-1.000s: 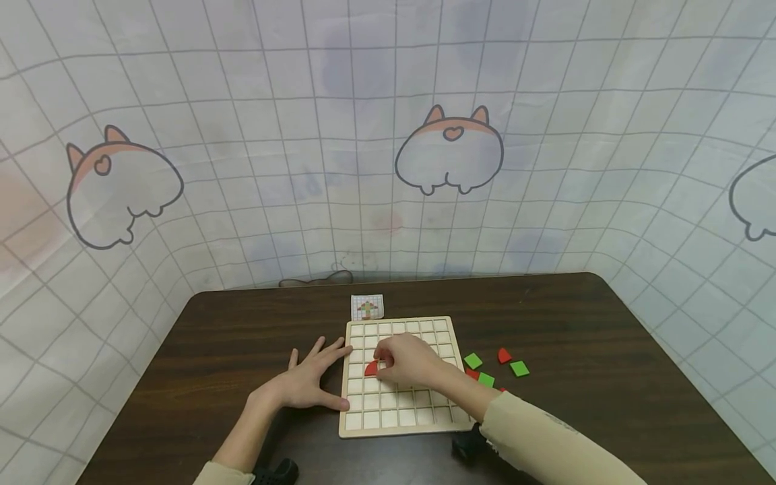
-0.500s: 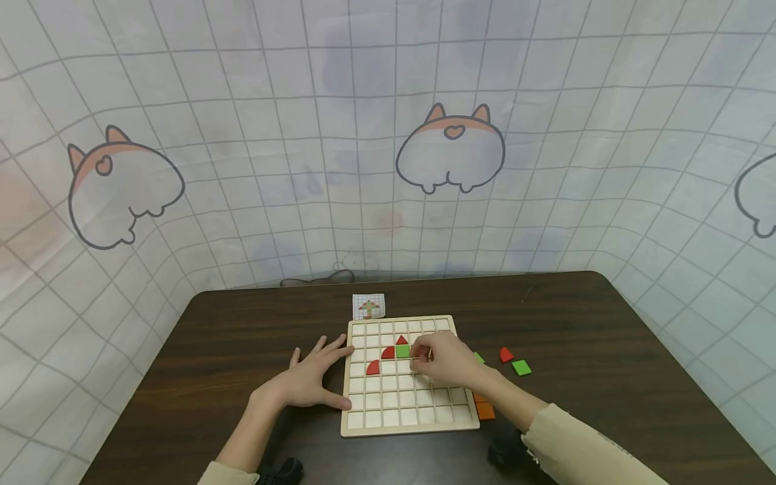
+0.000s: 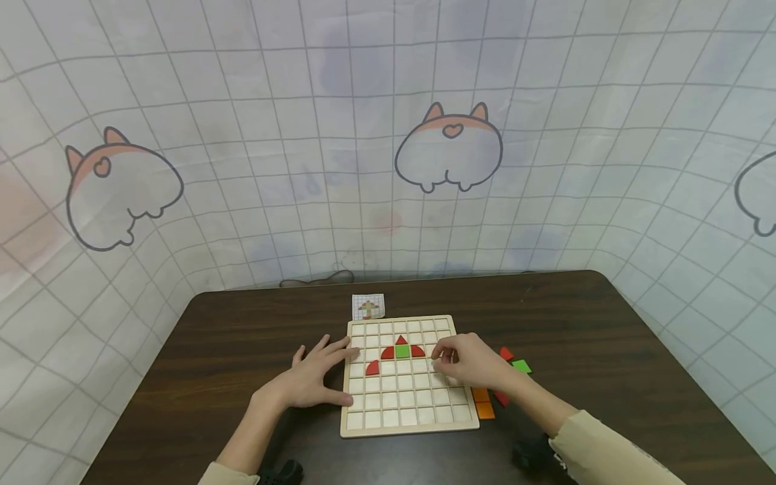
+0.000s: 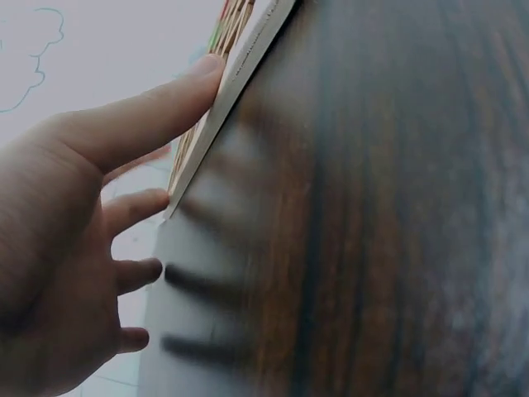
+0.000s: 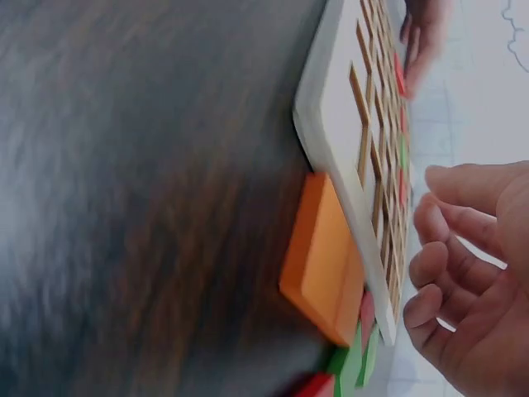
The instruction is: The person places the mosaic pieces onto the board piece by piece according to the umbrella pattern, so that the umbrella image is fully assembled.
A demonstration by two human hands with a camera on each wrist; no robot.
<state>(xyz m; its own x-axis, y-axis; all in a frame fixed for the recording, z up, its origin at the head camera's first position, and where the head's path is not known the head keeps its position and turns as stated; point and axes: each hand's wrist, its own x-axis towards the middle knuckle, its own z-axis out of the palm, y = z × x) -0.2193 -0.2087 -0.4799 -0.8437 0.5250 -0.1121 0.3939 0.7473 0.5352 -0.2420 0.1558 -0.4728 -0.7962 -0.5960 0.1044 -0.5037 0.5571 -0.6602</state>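
Note:
A pale wooden grid board (image 3: 389,417) lies on the table. In its cells sit a red triangle (image 3: 401,340), a green square (image 3: 402,351) below it, a red quarter-circle (image 3: 388,353) on the square's left and a red quarter-circle (image 3: 417,351) on its right. Another red quarter-circle (image 3: 372,368) lies lower left. My left hand (image 3: 309,380) is spread, with thumb and fingers touching the board's left edge. Over the board's right side hovers my right hand (image 3: 469,362); its fingers are loosely bent, and the right wrist view shows nothing between thumb and fingertips.
Beyond the board lies a small card (image 3: 368,307) with a printed coloured figure. Orange squares (image 3: 483,404) sit against the board's right edge. Farther right are a green square (image 3: 521,366) and a red piece (image 3: 506,353); my right arm partly hides other pieces.
My right hand has moved rightward across the board, uncovering the red triangle, the green square and the red quarter-circles beside it. My left hand has stayed by the left edge.

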